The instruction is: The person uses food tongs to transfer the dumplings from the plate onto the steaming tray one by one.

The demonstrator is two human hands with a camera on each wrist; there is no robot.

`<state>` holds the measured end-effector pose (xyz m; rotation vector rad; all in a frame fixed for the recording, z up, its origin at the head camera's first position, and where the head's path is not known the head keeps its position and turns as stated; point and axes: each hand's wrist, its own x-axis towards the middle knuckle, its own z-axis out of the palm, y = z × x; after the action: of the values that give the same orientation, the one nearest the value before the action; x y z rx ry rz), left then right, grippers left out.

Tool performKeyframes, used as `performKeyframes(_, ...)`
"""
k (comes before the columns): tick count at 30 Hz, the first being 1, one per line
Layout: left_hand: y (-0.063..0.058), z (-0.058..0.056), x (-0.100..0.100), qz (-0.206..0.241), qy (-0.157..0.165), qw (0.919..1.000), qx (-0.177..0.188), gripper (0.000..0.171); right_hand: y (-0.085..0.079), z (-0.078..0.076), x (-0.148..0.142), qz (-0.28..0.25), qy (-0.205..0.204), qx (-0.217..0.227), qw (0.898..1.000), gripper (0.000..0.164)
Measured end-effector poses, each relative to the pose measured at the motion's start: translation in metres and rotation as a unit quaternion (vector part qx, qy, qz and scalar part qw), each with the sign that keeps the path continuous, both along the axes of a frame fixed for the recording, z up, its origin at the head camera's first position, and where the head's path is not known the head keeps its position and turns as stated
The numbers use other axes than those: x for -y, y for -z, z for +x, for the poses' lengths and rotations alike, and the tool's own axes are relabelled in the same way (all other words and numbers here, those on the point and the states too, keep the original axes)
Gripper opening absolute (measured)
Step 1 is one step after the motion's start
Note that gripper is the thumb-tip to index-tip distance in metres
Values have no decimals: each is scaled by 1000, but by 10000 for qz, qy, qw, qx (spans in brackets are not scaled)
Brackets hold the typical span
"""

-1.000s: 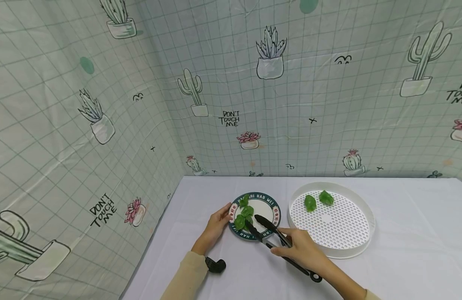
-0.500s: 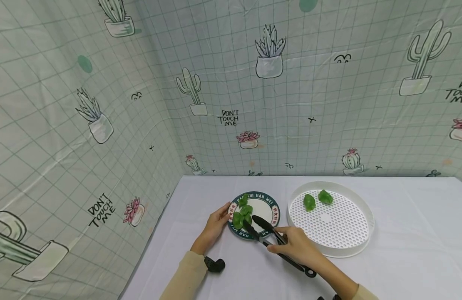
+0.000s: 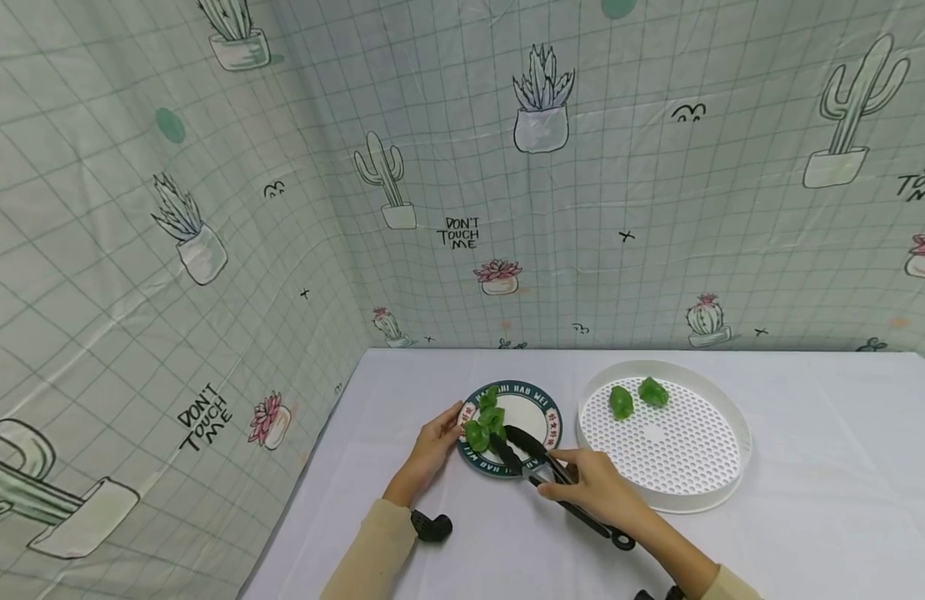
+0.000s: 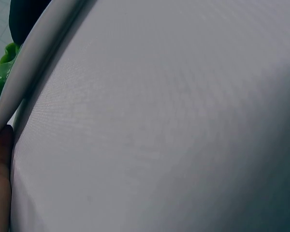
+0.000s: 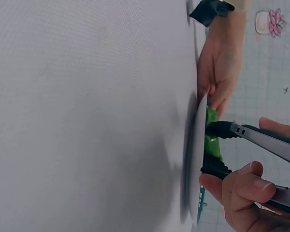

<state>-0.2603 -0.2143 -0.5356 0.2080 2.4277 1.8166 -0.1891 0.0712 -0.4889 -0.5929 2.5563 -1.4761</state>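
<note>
In the head view my left hand [image 3: 432, 450] holds the left edge of a small white plate [image 3: 524, 408] with a dark green lettered rim. Several glossy, leaf-like green pieces [image 3: 477, 435] lie on the plate's left half. My right hand [image 3: 597, 487] grips black-tipped metal tongs [image 3: 575, 505] from the right. The tongs' jaws stand apart over the plate, one tip at the lower green piece. The right wrist view shows both tong tips close to the plate [image 5: 198, 159], beside a green piece [image 5: 211, 145]. In the left wrist view, fingers [image 4: 2, 150] meet the plate's underside and rim.
A round white tray [image 3: 742, 425] with a perforated base stands right of the plate, with two green pieces [image 3: 622, 402] near its back left. A white cloth [image 3: 830, 467] covers the table. Patterned fabric walls [image 3: 612, 192] rise at the back and left.
The tong tips have come slightly closer together, and the green pieces near them have shifted a little. My right hand has moved slightly left; my left hand stays on the plate's edge.
</note>
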Motion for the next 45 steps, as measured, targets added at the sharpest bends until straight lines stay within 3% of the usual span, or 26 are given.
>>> performKeyframes(9, 3, -3, 0, 137, 18, 9999, -77, 48, -3, 4, -8, 78, 185, -77, 9998, 62)
performKeyframes(21, -2, -1, -1, 103, 53, 9999, -39, 48, -13, 9, -24, 142, 318, -134, 9993, 63)
performKeyframes(36, 0, -1, 1, 121, 27, 9999, 48, 48, -35, 25, -63, 189, 593, -247, 9978, 64)
performKeyframes(45, 0, -1, 0, 108, -18, 9999, 110, 48, -37, 33, -91, 410, 896, -427, 9942, 61)
